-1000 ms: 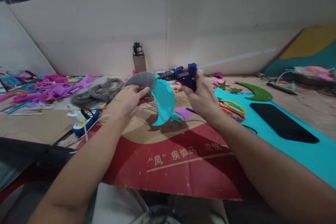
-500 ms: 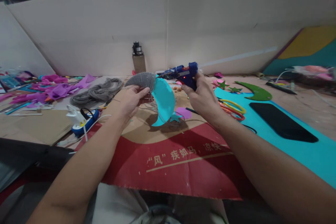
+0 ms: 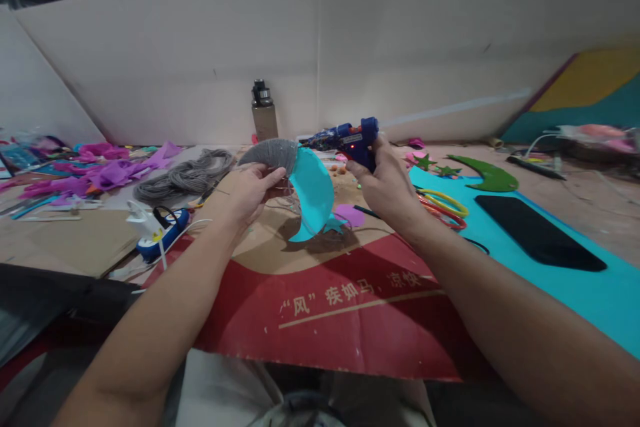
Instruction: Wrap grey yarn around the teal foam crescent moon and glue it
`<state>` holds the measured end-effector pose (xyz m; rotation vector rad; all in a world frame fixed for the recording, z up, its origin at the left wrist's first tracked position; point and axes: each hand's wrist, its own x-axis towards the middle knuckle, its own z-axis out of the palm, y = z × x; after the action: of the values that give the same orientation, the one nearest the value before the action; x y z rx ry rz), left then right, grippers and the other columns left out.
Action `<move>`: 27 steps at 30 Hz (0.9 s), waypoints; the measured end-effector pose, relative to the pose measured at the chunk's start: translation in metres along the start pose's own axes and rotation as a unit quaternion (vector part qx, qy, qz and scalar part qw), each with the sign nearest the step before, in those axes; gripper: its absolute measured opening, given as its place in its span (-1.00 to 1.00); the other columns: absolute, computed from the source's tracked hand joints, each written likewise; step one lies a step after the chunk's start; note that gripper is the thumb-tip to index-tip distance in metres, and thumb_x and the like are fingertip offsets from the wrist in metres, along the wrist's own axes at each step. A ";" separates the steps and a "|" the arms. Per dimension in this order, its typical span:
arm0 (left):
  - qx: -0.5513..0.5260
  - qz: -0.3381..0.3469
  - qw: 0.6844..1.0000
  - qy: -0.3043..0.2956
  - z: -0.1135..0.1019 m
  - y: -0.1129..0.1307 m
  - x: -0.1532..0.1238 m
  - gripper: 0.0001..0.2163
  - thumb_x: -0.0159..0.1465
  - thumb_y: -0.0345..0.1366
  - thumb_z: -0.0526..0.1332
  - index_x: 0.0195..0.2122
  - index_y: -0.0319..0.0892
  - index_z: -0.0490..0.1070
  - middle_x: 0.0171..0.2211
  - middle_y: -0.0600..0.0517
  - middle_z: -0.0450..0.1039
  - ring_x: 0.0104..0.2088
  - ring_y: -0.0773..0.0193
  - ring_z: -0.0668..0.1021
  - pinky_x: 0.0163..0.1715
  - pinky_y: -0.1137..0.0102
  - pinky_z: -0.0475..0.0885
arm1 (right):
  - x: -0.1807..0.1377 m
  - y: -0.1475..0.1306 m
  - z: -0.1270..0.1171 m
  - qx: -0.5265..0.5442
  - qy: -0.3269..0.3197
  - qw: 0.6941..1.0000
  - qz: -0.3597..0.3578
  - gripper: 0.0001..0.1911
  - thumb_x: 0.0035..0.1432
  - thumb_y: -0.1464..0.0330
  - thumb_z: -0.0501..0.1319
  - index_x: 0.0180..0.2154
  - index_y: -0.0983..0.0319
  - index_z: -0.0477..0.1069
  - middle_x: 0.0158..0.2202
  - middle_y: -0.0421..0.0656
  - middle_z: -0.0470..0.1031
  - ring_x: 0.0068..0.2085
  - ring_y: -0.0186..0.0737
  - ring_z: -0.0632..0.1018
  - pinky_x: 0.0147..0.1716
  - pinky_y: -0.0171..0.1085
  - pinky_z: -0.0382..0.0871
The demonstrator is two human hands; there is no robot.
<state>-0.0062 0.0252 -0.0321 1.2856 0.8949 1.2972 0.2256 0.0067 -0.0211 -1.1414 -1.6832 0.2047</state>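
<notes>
My left hand (image 3: 245, 192) is closed on a turquoise crescent cut-out (image 3: 311, 188), raised above the cardboard; its upper horn is wrapped in grey yarn (image 3: 270, 151). My right hand (image 3: 384, 181) grips a blue hot glue gun (image 3: 350, 139) with a small red light on. The gun's nozzle points left and sits at the crescent's top edge, where the yarn wrap ends. A small turquoise star (image 3: 334, 223) and a pink round piece (image 3: 351, 215) lie on the cardboard below.
A red and tan cardboard sheet (image 3: 320, 307) covers the table front. A grey yarn hank (image 3: 187, 173), a second glue gun (image 3: 155, 230) and purple felt scraps (image 3: 100, 170) lie left. A bottle (image 3: 264, 113) stands at the back wall. Turquoise sheet (image 3: 560, 273), coloured rings (image 3: 443, 205), green crescent (image 3: 487, 177) lie right.
The glue gun in my right hand has shifted slightly to the right and up. My left hand and the crescent have stayed in place.
</notes>
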 end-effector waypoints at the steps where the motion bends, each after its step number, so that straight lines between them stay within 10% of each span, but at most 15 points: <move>1: 0.000 0.000 1.000 0.001 0.000 0.000 0.000 -0.71 0.01 -0.24 0.40 -0.34 -0.30 0.41 -0.39 -0.05 0.50 -0.43 0.30 0.56 -0.37 0.36 0.53 | 0.000 0.000 0.000 0.000 0.001 1.000 -0.001 -0.55 0.15 0.29 0.10 0.09 0.21 0.23 -0.03 0.00 0.46 -0.06 -0.02 0.48 -0.04 0.00 0.33; 20: 0.001 -0.010 1.000 0.010 0.004 0.004 -0.004 -0.70 -0.03 -0.25 0.41 -0.37 -0.29 0.39 -0.43 0.00 0.48 -0.44 0.29 0.56 -0.37 0.34 0.52 | 0.003 0.002 -0.002 0.015 0.008 1.000 0.023 -0.62 0.12 0.32 0.11 0.00 0.20 0.27 -0.12 -0.04 0.48 -0.16 -0.08 0.49 -0.10 -0.05 0.37; 27: -0.016 -0.025 0.999 0.018 0.002 0.003 0.000 -0.72 -0.03 -0.25 0.41 -0.38 -0.28 0.41 -0.44 0.02 0.48 -0.48 0.36 0.52 -0.41 0.40 0.52 | 0.019 0.036 0.022 0.024 -0.093 0.971 0.219 -0.81 0.01 0.36 0.19 -0.26 0.23 0.30 -0.37 -0.07 0.49 -0.41 -0.17 0.50 -0.41 -0.13 0.42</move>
<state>-0.0051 0.0241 -0.0285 1.2106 0.9221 1.2933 0.2286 0.0480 -0.0404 -1.4850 -1.5547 0.6425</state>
